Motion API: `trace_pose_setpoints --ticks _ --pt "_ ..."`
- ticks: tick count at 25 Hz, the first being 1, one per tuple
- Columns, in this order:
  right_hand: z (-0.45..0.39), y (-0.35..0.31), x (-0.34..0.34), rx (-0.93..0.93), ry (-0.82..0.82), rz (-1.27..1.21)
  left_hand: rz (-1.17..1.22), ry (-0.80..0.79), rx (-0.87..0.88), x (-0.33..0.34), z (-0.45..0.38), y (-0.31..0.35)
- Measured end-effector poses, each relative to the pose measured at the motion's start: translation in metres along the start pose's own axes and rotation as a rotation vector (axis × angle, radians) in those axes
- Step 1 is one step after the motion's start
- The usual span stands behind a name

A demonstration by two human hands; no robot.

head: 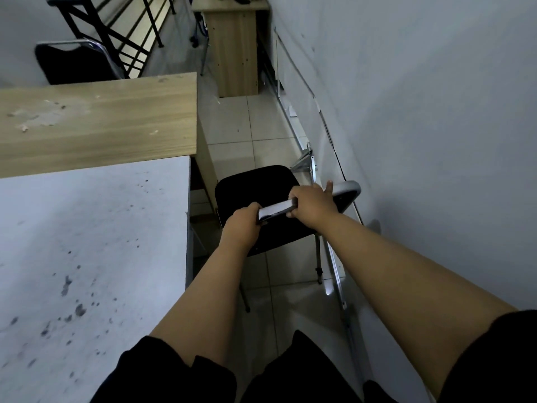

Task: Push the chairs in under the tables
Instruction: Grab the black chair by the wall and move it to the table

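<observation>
White table [87,257] fills the left, wooden table [96,120] behind it. Black chair [255,187] stands in the aisle beside them, seat clear of the tabletops. Left hand [242,225] and right hand [312,203] both curl tight around its chrome backrest rail [277,209].

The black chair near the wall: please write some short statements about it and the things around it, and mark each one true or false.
1. Both hands hold the top rail of the black chair. True: the left hand and the right hand are closed on it.
2. The chair's seat is fully under the white table. False: the whole seat shows over the tiled floor, beside the table.
3. A second chair stands beyond the wooden table. True.
4. The white table's top is spotless. False: it has dark specks.
5. The chair stands to the left of both tables. False: it is to their right, by the wall.
</observation>
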State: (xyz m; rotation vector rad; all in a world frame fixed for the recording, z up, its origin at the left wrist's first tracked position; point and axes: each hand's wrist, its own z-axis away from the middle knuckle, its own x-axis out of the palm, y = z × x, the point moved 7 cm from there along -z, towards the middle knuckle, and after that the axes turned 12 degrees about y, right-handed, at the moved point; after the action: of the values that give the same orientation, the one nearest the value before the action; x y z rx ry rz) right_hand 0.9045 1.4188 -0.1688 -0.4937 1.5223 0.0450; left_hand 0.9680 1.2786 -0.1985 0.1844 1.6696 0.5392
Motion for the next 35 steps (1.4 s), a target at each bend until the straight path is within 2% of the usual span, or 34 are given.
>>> trace_pose_setpoints --ticks 12,15,19,21,23,26,32,35 --pt "0.279 -0.011 -0.016 -0.09 -0.099 -0.012 -0.038 -0.02 -0.078 -0.011 0.287 0.036" --pt "0.348 -0.019 -0.027 -0.136 -0.249 0.039 -0.128 -0.098 -0.074 -0.014 0.358 0.049" --pt "0.397 -0.037 -0.03 -0.3 -0.548 0.228 -0.293 -0.308 -0.062 -0.01 0.4 0.06" --pt "0.418 -0.036 -0.027 -0.32 -0.626 0.312 -0.296 -0.397 -0.049 -0.003 0.419 0.066" --pt "0.43 -0.032 -0.027 -0.306 -0.572 0.244 -0.123 -0.38 -0.089 0.003 0.437 0.068" --pt "0.442 -0.004 -0.026 -0.132 -0.391 0.049 0.155 -0.239 -0.197 -0.004 0.455 0.065" --pt "0.5 0.046 -0.017 0.406 0.085 -0.001 0.073 -0.313 -0.084 0.0 0.513 0.091" --pt "0.534 0.053 -0.028 0.646 0.156 -0.059 -0.021 -0.38 0.02 0.01 0.544 0.11"
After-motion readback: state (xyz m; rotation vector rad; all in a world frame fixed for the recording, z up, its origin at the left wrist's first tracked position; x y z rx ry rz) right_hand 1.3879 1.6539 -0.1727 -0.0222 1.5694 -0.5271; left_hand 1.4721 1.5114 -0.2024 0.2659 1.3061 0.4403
